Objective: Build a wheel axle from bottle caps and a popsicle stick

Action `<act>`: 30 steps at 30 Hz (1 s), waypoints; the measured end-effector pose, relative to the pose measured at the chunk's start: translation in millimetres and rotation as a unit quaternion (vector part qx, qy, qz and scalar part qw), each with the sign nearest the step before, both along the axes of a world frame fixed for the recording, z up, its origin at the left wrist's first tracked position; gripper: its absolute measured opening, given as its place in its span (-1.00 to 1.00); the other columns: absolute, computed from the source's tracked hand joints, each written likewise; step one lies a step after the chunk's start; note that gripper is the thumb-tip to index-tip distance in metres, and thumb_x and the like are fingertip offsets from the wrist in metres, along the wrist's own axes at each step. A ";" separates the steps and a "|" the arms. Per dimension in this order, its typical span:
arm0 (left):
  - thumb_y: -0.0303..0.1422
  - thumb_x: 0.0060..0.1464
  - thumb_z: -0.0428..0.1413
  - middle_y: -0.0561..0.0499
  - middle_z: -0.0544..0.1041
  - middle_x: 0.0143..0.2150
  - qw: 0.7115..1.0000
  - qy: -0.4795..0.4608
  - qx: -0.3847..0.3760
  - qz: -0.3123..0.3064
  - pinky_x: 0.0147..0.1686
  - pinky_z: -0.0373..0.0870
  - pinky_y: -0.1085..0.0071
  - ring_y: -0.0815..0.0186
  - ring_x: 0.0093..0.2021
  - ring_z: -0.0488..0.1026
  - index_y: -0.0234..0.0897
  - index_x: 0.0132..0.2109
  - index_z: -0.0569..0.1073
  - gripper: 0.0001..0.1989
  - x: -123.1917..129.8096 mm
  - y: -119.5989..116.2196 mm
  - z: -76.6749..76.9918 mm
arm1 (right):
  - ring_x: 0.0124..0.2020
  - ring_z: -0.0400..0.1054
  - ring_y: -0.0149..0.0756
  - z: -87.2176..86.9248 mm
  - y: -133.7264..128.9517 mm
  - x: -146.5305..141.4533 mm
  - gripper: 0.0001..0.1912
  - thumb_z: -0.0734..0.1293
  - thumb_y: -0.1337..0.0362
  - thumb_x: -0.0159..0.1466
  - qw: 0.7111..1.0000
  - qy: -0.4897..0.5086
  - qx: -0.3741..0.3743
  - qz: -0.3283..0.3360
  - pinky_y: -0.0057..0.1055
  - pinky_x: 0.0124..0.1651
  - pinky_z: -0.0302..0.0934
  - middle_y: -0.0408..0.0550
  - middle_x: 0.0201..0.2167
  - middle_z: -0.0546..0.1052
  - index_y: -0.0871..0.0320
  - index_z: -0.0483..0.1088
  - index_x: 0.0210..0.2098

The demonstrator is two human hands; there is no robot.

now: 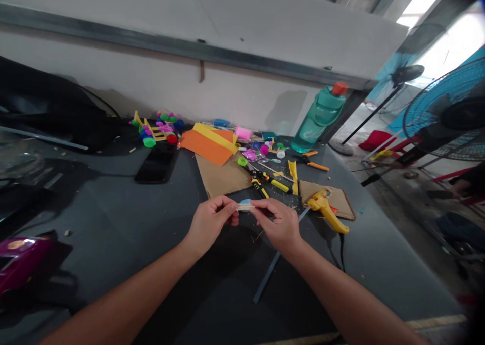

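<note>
Above the dark tabletop, my left hand (212, 223) and my right hand (279, 224) meet, each pinching one end of some short pale sticks (245, 207). A small light blue round piece (245, 201) shows just behind the sticks; whether it is attached to them I cannot tell. Fingers hide the sticks' ends. Beyond my hands lie yellow-and-black pliers (258, 187) and a yellow-and-black handled tool (278, 184). To the right, a yellow hot glue gun (326, 209) rests on a piece of cardboard (346, 211). A long grey strip (270, 272) runs beneath my right wrist.
Further back are orange paper (208, 148), a brown cardboard sheet (220, 179), coloured bottle caps (264, 149), and a green bottle (317, 118). A black phone (156, 164) lies left, near small stick-and-cap models (161, 130). A magenta object (22, 261) sits at left; a fan (450, 107) stands right.
</note>
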State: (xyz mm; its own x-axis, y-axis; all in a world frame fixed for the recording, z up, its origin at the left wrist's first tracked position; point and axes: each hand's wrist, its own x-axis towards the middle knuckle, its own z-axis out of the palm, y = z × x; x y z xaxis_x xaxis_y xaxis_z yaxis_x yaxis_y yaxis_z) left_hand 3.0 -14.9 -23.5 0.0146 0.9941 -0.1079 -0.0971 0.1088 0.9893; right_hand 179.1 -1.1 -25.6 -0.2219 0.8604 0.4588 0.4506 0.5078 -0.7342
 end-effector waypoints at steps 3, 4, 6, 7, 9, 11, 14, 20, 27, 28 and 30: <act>-0.24 0.02 0.17 0.06 0.50 -0.51 1.000 -0.002 0.002 0.007 -0.44 0.42 0.49 0.41 -0.51 0.45 -0.34 -0.36 0.49 -0.79 0.2 -0.3 0.0 | -0.43 0.48 -0.33 1.0 0.4 0.0 -0.87 0.32 0.30 0.22 1.000 -0.004 -0.014 -0.005 -0.45 -0.41 0.37 -0.07 -0.37 0.59 0.11 0.51 -0.26; -0.24 0.01 0.18 0.06 0.51 -0.50 1.000 0.006 0.007 0.010 -0.43 0.44 0.48 0.40 -0.50 0.46 -0.34 -0.34 0.50 -0.79 0.1 -0.4 0.1 | -0.43 0.49 -0.33 1.3 0.7 0.4 -0.87 0.33 0.31 0.22 1.000 -0.005 -0.018 -0.006 -0.45 -0.41 0.37 -0.07 -0.36 0.59 0.11 0.51 -0.26; -0.25 0.00 0.19 0.05 0.54 -0.46 0.999 0.033 0.025 0.012 -0.40 0.46 0.46 0.37 -0.46 0.48 -0.32 -0.28 0.52 -0.79 -0.8 -1.0 0.4 | -0.42 0.49 -0.33 1.7 1.6 1.5 -0.86 0.33 0.31 0.21 1.000 -0.002 -0.026 -0.007 -0.45 -0.41 0.37 -0.06 -0.36 0.59 0.12 0.51 -0.25; -0.25 -0.01 0.19 0.04 0.55 -0.44 0.998 0.049 0.037 0.012 -0.39 0.46 0.46 0.36 -0.44 0.49 -0.31 -0.23 0.52 -0.77 -1.5 -1.3 0.3 | -0.42 0.49 -0.33 1.7 2.0 2.2 -0.86 0.33 0.31 0.21 1.000 0.001 -0.029 -0.009 -0.46 -0.42 0.37 -0.06 -0.35 0.59 0.12 0.51 -0.25; -0.26 0.00 0.18 0.04 0.56 -0.39 0.995 0.080 0.064 0.010 -0.36 0.48 0.44 0.34 -0.40 0.51 -0.28 -0.10 0.50 -0.70 -3.4 -1.9 -0.3 | -0.41 0.49 -0.33 1.7 2.5 3.3 -0.85 0.33 0.30 0.21 0.999 0.005 -0.034 -0.012 -0.47 -0.43 0.36 -0.06 -0.35 0.59 0.12 0.51 -0.24; -0.28 0.00 0.18 0.05 0.57 -0.33 0.988 0.119 0.095 0.010 -0.33 0.49 0.42 0.33 -0.37 0.52 -0.24 -0.01 0.47 -0.63 -5.2 -2.1 -1.5 | -0.42 0.49 -0.33 1.6 2.4 4.0 -0.85 0.33 0.30 0.21 0.999 0.005 -0.036 -0.013 -0.47 -0.44 0.36 -0.06 -0.35 0.59 0.12 0.51 -0.23; -0.30 -0.01 0.20 0.04 0.58 -0.28 0.970 0.189 0.149 0.019 -0.27 0.48 0.40 0.31 -0.31 0.53 -0.21 -0.03 0.49 -0.65 -7.0 -2.1 -3.4 | -0.42 0.49 -0.34 1.3 1.9 3.8 -0.85 0.32 0.30 0.22 0.999 0.005 -0.037 -0.011 -0.48 -0.44 0.36 -0.06 -0.34 0.59 0.12 0.51 -0.23; -0.30 0.06 0.16 0.05 0.60 -0.26 0.939 0.278 0.202 0.031 -0.22 0.46 0.44 0.32 -0.30 0.53 -0.19 -0.17 0.53 -0.83 -7.7 -3.8 -2.7 | -0.46 0.47 -0.36 0.5 0.5 1.9 -0.85 0.32 0.28 0.22 0.999 0.008 -0.038 -0.001 -0.48 -0.44 0.36 -0.07 -0.34 0.59 0.10 0.52 -0.24; -0.29 0.07 0.15 0.08 0.62 -0.30 0.925 0.328 0.189 0.029 -0.21 0.42 0.45 0.29 -0.30 0.53 -0.12 -0.24 0.55 -0.88 -7.3 -5.4 4.4 | -0.60 0.41 -0.42 1.4 -0.8 -0.4 -0.86 0.32 0.29 0.22 0.998 0.024 -0.056 -0.002 -0.47 -0.48 0.35 -0.09 -0.38 0.58 0.10 0.51 -0.24; -0.30 0.07 0.15 0.09 0.62 -0.31 0.926 0.327 0.188 0.030 -0.22 0.42 0.45 0.28 -0.30 0.53 -0.12 -0.25 0.56 -0.89 -7.2 -5.7 5.2 | -0.60 0.41 -0.43 2.2 -1.0 -0.7 -0.86 0.32 0.30 0.22 0.998 0.025 -0.056 -0.002 -0.47 -0.48 0.35 -0.10 -0.38 0.58 0.10 0.51 -0.25; -0.31 0.06 0.16 0.09 0.62 -0.31 0.926 0.325 0.191 0.035 -0.21 0.42 0.44 0.28 -0.30 0.53 -0.12 -0.26 0.57 -0.90 -6.9 -6.2 6.2 | -0.61 0.40 -0.44 4.1 -1.4 -0.9 -0.87 0.32 0.31 0.21 0.998 0.023 -0.051 0.000 -0.48 -0.48 0.35 -0.11 -0.38 0.58 0.09 0.51 -0.26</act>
State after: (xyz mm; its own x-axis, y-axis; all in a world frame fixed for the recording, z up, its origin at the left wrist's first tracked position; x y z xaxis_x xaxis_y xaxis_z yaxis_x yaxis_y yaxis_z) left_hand -3.9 -21.1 -17.3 0.0041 0.9573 0.2892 0.5382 -0.2459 0.8062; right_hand 178.2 -2.6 -21.5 -0.2022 0.9031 0.3788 0.4163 0.4294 -0.8014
